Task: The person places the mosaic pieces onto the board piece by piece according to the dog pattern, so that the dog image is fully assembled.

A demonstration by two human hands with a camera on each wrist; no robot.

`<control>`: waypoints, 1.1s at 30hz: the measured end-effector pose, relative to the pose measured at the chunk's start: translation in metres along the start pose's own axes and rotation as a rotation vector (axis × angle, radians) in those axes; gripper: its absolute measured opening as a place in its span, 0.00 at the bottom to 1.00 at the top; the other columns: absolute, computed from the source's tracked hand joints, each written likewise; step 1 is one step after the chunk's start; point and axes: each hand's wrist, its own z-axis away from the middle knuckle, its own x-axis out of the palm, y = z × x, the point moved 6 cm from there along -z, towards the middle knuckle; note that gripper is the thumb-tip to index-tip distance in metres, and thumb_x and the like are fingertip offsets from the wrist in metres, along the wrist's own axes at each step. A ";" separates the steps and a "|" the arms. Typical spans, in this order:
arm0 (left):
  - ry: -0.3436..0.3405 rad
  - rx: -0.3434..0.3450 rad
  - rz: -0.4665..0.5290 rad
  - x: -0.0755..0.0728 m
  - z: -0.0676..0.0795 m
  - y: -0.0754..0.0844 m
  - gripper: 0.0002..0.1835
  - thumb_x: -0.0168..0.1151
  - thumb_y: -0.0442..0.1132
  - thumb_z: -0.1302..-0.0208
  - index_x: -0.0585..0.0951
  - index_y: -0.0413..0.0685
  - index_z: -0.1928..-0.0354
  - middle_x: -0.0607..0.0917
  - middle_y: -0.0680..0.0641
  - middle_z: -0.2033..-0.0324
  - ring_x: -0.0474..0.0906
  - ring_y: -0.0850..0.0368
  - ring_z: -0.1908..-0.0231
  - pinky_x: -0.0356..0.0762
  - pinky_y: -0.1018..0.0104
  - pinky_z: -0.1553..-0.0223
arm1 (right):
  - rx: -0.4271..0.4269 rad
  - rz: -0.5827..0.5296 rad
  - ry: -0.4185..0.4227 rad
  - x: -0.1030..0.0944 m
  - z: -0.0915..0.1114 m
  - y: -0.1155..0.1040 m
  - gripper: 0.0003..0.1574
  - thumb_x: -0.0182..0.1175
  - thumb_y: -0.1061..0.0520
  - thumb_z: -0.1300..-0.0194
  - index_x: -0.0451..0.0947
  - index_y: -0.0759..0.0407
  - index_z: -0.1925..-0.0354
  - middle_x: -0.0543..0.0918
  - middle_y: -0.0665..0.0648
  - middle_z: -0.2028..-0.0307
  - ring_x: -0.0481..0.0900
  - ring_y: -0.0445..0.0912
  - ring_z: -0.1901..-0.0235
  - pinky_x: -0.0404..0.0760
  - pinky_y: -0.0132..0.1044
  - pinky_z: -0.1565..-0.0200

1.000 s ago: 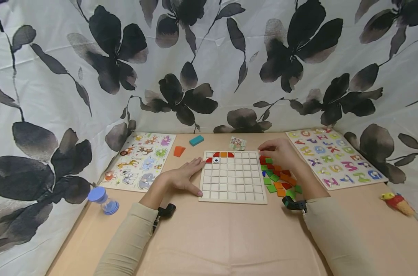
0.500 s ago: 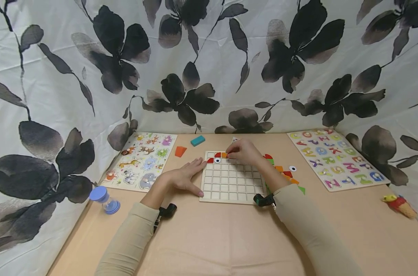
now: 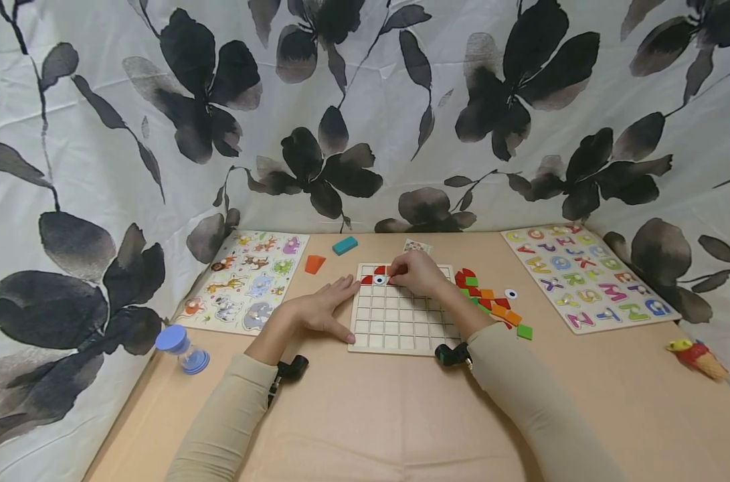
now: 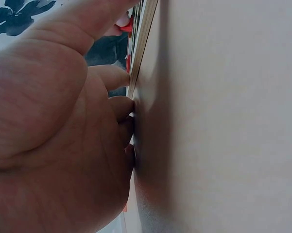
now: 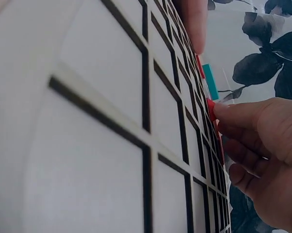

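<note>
Desk: two hands at a gridded board, one red piece pinched.
Nearest, we log a blue-ended sand timer at left and a small red-and-yellow toy at far right. Next, the board, lying flat; left hand spread wide, thumb and fingertips at its left edge. Loose tiles in red, green and orange scatter along its right side. Right hand holds the red piece between thumb and finger at the board's far rows, just right of an eye tile; we cannot tell which cell. Farther: orange block, small card, blue block, then flowered cloth.
</note>
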 end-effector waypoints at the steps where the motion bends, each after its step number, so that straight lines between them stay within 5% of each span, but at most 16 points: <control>1: 0.001 0.002 0.000 0.000 0.000 0.000 0.66 0.69 0.69 0.57 0.43 0.52 0.24 0.37 0.45 0.24 0.30 0.49 0.26 0.34 0.50 0.28 | 0.008 0.010 -0.007 0.000 0.001 0.001 0.06 0.70 0.57 0.43 0.87 0.54 0.64 0.84 0.47 0.69 0.76 0.44 0.67 0.76 0.38 0.62; 10: 0.002 -0.003 0.009 0.000 0.003 0.000 0.66 0.70 0.69 0.57 0.44 0.52 0.23 0.37 0.46 0.24 0.29 0.49 0.26 0.34 0.49 0.28 | 0.034 0.042 -0.066 0.003 0.005 0.000 0.13 0.69 0.57 0.42 0.87 0.54 0.56 0.87 0.50 0.60 0.79 0.44 0.59 0.78 0.41 0.56; 15: -0.003 -0.001 0.003 0.000 0.004 -0.001 0.66 0.69 0.69 0.57 0.43 0.53 0.23 0.37 0.46 0.24 0.29 0.50 0.26 0.33 0.50 0.28 | 0.020 0.029 -0.061 -0.006 0.012 -0.003 0.16 0.68 0.56 0.40 0.85 0.55 0.53 0.86 0.52 0.57 0.76 0.46 0.62 0.76 0.40 0.62; 24: 0.002 0.006 0.007 -0.001 0.003 0.000 0.66 0.70 0.69 0.58 0.44 0.53 0.23 0.37 0.46 0.24 0.30 0.50 0.26 0.33 0.51 0.28 | -0.025 0.010 0.029 -0.065 0.055 0.006 0.20 0.67 0.53 0.39 0.82 0.50 0.47 0.82 0.51 0.60 0.72 0.48 0.67 0.74 0.39 0.70; 33: 0.000 -0.002 0.003 0.001 0.002 0.000 0.66 0.70 0.70 0.58 0.44 0.54 0.23 0.37 0.47 0.24 0.29 0.51 0.26 0.34 0.51 0.28 | 0.067 0.002 0.111 -0.118 0.105 0.047 0.21 0.66 0.52 0.38 0.81 0.46 0.46 0.81 0.52 0.54 0.74 0.48 0.62 0.79 0.38 0.65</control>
